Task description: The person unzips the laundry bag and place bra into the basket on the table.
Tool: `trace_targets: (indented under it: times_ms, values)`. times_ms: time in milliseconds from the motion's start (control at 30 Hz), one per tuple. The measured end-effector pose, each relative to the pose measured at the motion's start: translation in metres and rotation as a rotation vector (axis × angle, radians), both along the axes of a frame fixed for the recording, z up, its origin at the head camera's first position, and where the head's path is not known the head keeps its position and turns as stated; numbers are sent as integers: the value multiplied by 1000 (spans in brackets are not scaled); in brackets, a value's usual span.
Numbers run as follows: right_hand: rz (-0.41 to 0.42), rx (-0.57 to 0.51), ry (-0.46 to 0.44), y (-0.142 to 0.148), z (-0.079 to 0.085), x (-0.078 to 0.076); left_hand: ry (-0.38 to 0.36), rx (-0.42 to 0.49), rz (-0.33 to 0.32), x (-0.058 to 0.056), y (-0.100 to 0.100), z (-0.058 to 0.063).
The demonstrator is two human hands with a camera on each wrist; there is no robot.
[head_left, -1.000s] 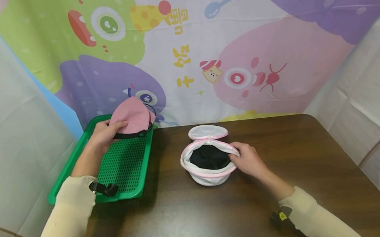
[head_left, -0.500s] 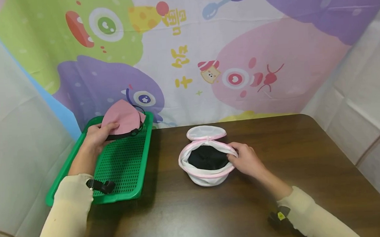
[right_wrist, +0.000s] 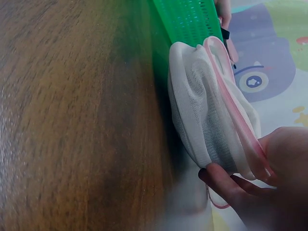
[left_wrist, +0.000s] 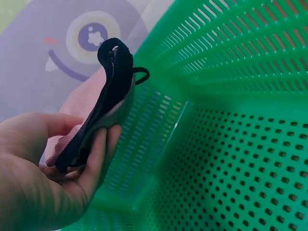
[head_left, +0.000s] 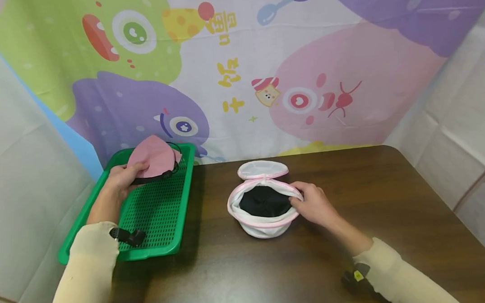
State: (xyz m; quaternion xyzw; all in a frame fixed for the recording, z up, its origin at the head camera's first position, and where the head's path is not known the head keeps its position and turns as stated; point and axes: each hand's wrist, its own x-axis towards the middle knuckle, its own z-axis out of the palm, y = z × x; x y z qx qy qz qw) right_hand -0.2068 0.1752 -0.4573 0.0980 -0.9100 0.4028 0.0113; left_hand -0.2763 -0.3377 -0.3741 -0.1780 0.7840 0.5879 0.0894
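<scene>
My left hand (head_left: 121, 178) grips a folded pink cloth piece with a black band (head_left: 155, 157), its thumb on the pink side and its fingers beneath. Cup-shaped, the piece has a thin black loop at its far side. It is held over the back of a green perforated basket (head_left: 184, 203). To the right, a white mesh laundry bag with pink trim (head_left: 261, 231) stands with its round lid (head_left: 263, 169) flipped back. A bunched black cloth (head_left: 265, 202) fills its mouth. My right hand (head_left: 315, 205) pinches the bag's right rim; in the right wrist view its fingers lie along the outside.
Everything stands on a dark brown wooden table (head_left: 349, 183). A cartoon-printed cloth (head_left: 239, 70) hangs behind the table's back edge, with pale hangings (head_left: 23, 156) at the sides. The basket's raised walls border the space below my left hand.
My left hand has moved slightly left and lowered the pink piece toward the basket. My right hand keeps its hold on the bag's rim. The head view has shifted a little.
</scene>
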Motion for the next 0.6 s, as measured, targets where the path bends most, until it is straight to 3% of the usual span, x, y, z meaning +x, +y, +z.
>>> trace_targets:
  times_ms: [467, 600]
  values:
    - [7, -10, -9, 0, 3, 1, -51, -39, -26, -3, -11, -9]
    - [29, -38, 22, 4, -5, -3, -72, -35, -53, -2, -14, -9]
